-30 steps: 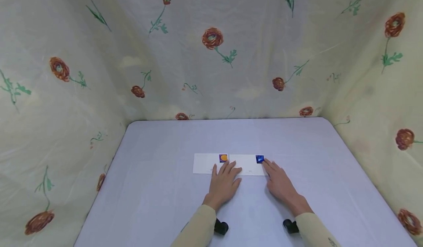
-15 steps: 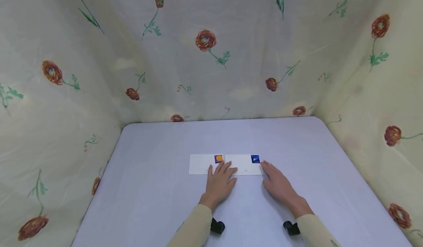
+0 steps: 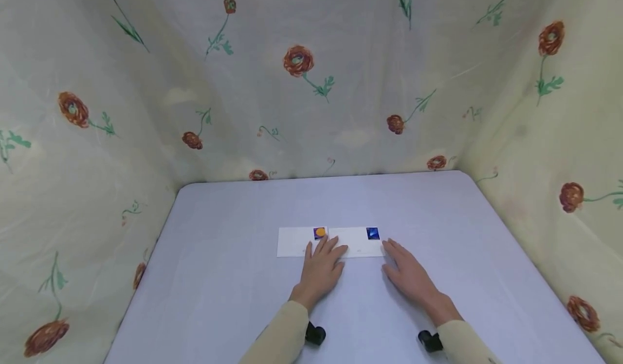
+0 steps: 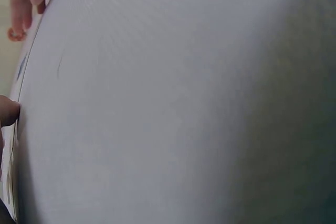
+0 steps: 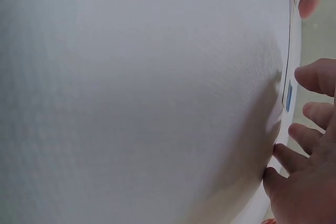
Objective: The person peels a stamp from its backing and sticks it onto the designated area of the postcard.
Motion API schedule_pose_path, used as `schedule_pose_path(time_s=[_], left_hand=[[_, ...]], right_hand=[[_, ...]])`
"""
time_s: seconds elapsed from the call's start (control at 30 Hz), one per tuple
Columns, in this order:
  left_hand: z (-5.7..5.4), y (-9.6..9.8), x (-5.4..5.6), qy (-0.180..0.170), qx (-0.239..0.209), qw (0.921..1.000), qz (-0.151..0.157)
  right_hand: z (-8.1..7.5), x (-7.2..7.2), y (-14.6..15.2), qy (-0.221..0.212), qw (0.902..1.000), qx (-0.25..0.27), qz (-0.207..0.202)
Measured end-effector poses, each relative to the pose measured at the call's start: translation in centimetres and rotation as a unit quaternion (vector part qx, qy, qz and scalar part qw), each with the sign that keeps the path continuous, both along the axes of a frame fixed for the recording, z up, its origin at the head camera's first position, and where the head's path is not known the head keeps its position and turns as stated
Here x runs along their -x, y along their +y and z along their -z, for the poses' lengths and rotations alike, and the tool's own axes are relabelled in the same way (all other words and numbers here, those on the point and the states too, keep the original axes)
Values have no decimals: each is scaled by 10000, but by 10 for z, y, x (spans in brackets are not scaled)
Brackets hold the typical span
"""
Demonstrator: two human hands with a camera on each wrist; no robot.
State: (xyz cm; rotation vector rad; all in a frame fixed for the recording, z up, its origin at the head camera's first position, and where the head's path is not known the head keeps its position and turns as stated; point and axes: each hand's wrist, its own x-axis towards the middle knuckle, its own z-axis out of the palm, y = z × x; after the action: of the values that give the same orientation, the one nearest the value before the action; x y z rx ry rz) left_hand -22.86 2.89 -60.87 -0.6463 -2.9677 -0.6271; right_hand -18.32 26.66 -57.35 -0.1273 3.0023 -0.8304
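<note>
Two white envelopes lie flat side by side in the head view. The left envelope (image 3: 292,242) has an orange-and-purple stamp (image 3: 319,233) in its upper right corner; the right envelope (image 3: 354,238) has a dark blue stamp (image 3: 372,233) in the same place. My left hand (image 3: 318,272) rests with spread fingers across the seam where they meet, covering part of both lower edges. At the right envelope's right end is my right hand (image 3: 412,278), fingers extended, fingertips right at the edge. The right wrist view shows its fingers (image 5: 307,137) spread beside the blue stamp.
A pale cloth-covered table (image 3: 233,293) spreads around the envelopes. Behind and at both sides hangs a flower-patterned curtain (image 3: 360,83). Black wrist devices (image 3: 315,333) sit under both sleeves.
My right fingertips have slid off the blue stamp's corner to the right envelope's right edge. The left hand stays on the envelopes. The head view has shifted slightly.
</note>
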Motion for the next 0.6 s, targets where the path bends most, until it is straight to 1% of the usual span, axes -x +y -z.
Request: schedule_pose_path(time_s=[0.13,0.33,0.43,0.6], left_hand=[[0,-1,-2,61,-29,10000,-14],[-5,-7,-7,124,-348,9993,-41],[-8,-15,-11,158,-443,9988,-140],[-14,-29,-14,197,-354,9985,-370]], right_hand=[[-1,-2,-1,68,10000,-63,-23],[0,-2,-1,115,9999,-95,-14],[1,-4,-3,72,10000,-56,14],[1,-7,-2,127,9998,-134,107]])
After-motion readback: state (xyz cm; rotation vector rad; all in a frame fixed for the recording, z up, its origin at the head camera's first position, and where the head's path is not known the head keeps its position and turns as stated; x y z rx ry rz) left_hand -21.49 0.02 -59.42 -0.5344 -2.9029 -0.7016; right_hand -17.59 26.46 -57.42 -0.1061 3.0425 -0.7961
